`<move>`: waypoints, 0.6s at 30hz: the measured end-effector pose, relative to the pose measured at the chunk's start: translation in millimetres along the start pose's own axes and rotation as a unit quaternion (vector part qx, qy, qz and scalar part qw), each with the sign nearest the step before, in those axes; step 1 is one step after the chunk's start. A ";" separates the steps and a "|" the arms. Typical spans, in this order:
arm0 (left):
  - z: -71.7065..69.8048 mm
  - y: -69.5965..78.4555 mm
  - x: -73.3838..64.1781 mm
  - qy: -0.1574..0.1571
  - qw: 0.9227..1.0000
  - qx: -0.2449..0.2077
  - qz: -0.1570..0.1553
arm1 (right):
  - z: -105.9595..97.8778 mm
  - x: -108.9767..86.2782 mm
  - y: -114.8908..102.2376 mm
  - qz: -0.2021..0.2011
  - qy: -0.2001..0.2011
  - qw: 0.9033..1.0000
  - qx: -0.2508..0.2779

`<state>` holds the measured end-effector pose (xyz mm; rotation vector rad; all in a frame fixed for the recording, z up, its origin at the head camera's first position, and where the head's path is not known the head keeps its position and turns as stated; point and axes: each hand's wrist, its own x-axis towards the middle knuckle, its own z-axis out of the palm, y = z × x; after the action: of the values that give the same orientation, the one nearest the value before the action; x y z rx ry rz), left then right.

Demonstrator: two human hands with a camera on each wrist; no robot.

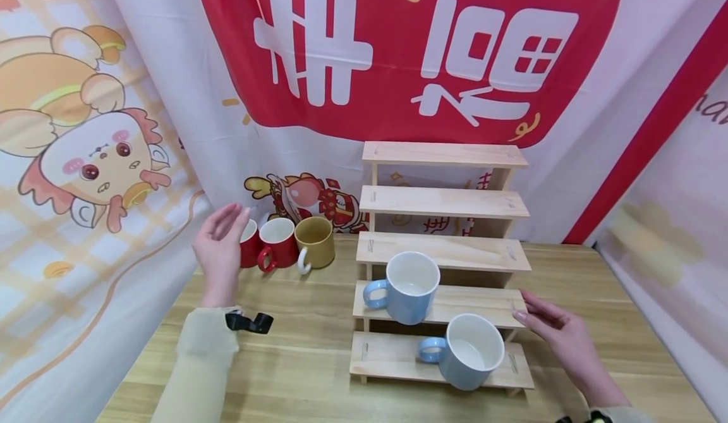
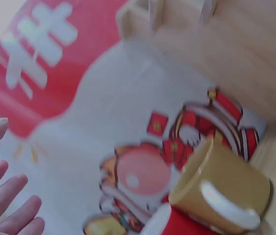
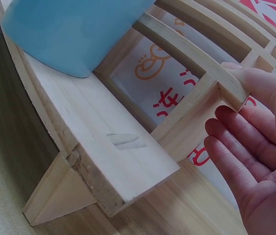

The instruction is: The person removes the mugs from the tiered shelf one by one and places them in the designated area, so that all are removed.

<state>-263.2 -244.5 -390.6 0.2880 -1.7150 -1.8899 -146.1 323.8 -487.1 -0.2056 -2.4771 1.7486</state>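
Nearest, one blue cup (image 1: 471, 360) stands on the lowest board of the wooden stand (image 1: 387, 353). Just behind it, another blue cup (image 1: 411, 296) stands on the second board. Both handles point left. The right hand (image 1: 569, 341) pinches the right end of that second board, thumb on top and fingers below. The left hand (image 1: 220, 239) is up in the air; its fingers are apart and hold nothing. I think the step in hand is keeping the stand steady or nudging it straight. The next move seems to call for a soft, level push, so no cup tips.

Farther back on the table (image 1: 296, 334), left of the stand, are two red cups (image 1: 279, 243) and one gold cup (image 1: 320, 246). That makes five cups, two of them blue, and five boards.
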 end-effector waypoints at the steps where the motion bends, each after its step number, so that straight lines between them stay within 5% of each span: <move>1: 3.2 4.3 -3.4 -0.015 1.000 0.003 0.010 | -0.1 0.1 0.0 0.001 0.000 1.000 -0.003; 11: 31.7 34.2 -38.4 -0.141 0.988 -0.001 0.064 | -0.6 1.3 -2.3 0.002 -0.002 1.000 -0.001; 18: 47.0 37.2 -63.3 -0.221 0.971 0.016 0.092 | 0.1 -1.4 -2.7 -0.003 -0.004 1.000 0.014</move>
<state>-225.9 -171.5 -360.7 -0.2959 -1.9766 -1.8831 -144.9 322.6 -484.6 -0.1873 -2.4541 1.7854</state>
